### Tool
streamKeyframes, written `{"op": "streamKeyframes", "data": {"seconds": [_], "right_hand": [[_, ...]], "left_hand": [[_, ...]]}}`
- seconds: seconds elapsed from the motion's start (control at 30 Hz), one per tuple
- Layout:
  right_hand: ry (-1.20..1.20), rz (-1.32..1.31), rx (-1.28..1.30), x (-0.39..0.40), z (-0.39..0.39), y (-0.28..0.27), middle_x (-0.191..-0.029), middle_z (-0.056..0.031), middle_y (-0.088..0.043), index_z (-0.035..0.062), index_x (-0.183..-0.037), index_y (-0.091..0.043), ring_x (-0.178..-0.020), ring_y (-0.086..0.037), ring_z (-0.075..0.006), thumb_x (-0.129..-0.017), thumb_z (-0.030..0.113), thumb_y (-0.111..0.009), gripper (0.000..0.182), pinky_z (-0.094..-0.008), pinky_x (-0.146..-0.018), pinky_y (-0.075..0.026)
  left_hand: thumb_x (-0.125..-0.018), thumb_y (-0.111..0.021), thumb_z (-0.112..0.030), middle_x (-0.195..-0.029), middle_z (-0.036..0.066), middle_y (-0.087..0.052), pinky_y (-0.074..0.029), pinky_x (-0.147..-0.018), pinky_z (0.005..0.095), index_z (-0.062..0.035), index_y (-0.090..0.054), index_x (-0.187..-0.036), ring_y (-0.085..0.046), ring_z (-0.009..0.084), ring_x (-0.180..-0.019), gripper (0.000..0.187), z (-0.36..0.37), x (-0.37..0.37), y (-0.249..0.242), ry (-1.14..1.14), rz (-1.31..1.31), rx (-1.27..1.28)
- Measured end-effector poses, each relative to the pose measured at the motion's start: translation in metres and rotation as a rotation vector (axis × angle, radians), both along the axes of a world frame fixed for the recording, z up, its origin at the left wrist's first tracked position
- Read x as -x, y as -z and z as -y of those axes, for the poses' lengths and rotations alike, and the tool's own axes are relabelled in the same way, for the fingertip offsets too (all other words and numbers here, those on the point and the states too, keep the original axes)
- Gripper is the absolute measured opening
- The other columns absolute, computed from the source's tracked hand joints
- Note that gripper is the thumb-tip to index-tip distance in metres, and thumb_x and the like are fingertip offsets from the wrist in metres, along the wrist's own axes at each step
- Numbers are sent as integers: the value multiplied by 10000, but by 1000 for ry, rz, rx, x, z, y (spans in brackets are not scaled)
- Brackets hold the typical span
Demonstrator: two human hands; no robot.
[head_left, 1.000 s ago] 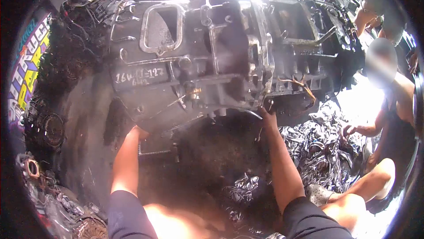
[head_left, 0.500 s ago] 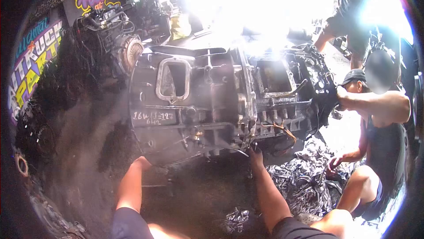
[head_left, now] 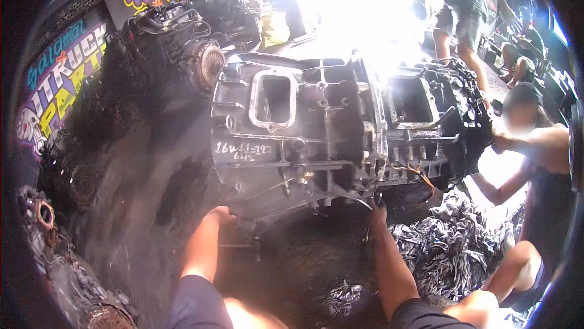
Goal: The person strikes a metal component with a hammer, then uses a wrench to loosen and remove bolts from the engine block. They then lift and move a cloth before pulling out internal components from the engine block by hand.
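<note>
A big dark gearbox housing [head_left: 340,122] fills the middle of the head view, with a framed rectangular opening and chalk writing on its side. My left hand [head_left: 225,212] is at the lower left edge of the housing, gripping it from below, its fingertips hidden underneath. Farther right along the same bottom edge, my right hand [head_left: 378,207] holds on near a thin cable, its fingers dark and partly hidden. At the far right end, a crouching co-worker [head_left: 535,165] has one hand against the gearbox.
Crumpled rags [head_left: 453,247] lie below the right end, and a smaller rag bunch [head_left: 344,297] is on the dark floor [head_left: 286,280]. An engine [head_left: 167,31] stands behind on the left. Metal parts [head_left: 85,292] line the lower left. Another person [head_left: 462,10] stands at the back.
The view has shifted, so the gearbox and both my hands appear farther right. The co-worker's lower hand has risen from over the rags toward the gearbox. My hands keep their places on it.
</note>
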State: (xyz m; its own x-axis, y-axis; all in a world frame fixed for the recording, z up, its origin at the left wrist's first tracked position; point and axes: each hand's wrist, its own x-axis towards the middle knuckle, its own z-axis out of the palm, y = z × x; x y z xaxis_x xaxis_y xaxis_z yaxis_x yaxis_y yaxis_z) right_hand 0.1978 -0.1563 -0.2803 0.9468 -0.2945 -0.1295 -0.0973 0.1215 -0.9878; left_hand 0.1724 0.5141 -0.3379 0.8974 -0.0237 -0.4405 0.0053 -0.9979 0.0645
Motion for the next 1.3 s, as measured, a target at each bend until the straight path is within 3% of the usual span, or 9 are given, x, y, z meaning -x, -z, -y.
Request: {"op": "streamKeyframes", "data": {"seconds": [0.27,0.37,0.47,0.5,0.63,0.73,1.03,1.13,1.3], "right_hand": [[-39,80,-24,-14,21,28,-941,-8,-660,43,-1073,-672,-848,-602,-149,-904,166,-706,211,-315,-772,-486],[-4,11,-110,-10,13,12,-893,9,-640,55,-1044,-664,-788,-576,-123,-899,181,-723,200,-304,-715,-482],[36,33,-259,2,3,-3,-895,13,-641,56,-1016,-675,-787,-568,-102,-907,205,-712,188,-296,-703,-476],[12,-60,-154,1,6,3,-959,-24,-653,23,-1122,-664,-850,-575,-134,-925,303,-704,345,-332,-766,-487],[-77,-19,-26,-2,10,10,-963,-40,-635,27,-1151,-648,-793,-574,-135,-914,297,-708,364,-338,-669,-485],[-56,-54,-186,1,6,3,-918,-29,-628,20,-1098,-649,-758,-565,-134,-897,281,-720,337,-337,-620,-467],[22,20,-9,-13,7,23,-831,15,-616,15,-989,-654,-723,-557,-119,-932,196,-687,193,-320,-625,-461],[-9,-138,51,-12,8,17,-799,28,-598,32,-944,-635,-703,-537,-100,-937,203,-684,178,-310,-633,-447],[-40,-3,-91,-6,9,2,-788,32,-589,47,-934,-630,-702,-521,-87,-938,189,-669,147,-294,-637,-433]], "left_hand": [[-911,-657,-478,-1318,117,-672,-494,-1054,424,-182,-667,-1312,-607,312,-1262,499,38,8,-47,-77,-103,-92],[-906,-649,-483,-1324,128,-663,-494,-1053,438,-184,-666,-1307,-605,326,-1257,500,23,0,-22,-153,-51,-29],[-901,-637,-484,-1333,142,-650,-491,-1056,442,-179,-659,-1309,-601,336,-1254,510,44,3,-52,-48,-36,-35],[-898,-635,-486,-1335,144,-648,-491,-1057,440,-177,-653,-1315,-599,336,-1256,519,41,1,-47,-40,-29,-21],[-892,-631,-488,-1343,150,-641,-489,-1062,436,-173,-640,-1330,-593,340,-1263,540,11,-6,-10,70,-11,-29],[-889,-636,-501,-1349,153,-637,-486,-1066,435,-173,-639,-1334,-590,343,-1267,553,-8,-9,10,111,-31,-83],[-913,-557,-544,-1400,159,-597,-468,-1082,442,-178,-623,-1355,-546,342,-1320,578,33,0,-36,-77,18,25],[-912,-528,-582,-1427,161,-571,-459,-1090,442,-191,-607,-1374,-515,342,-1352,610,34,-6,-36,-116,-7,36],[-892,-532,-624,-1448,156,-558,-446,-1108,433,-220,-592,-1396,-490,338,-1383,649,27,-6,-24,-232,33,-11]]}}
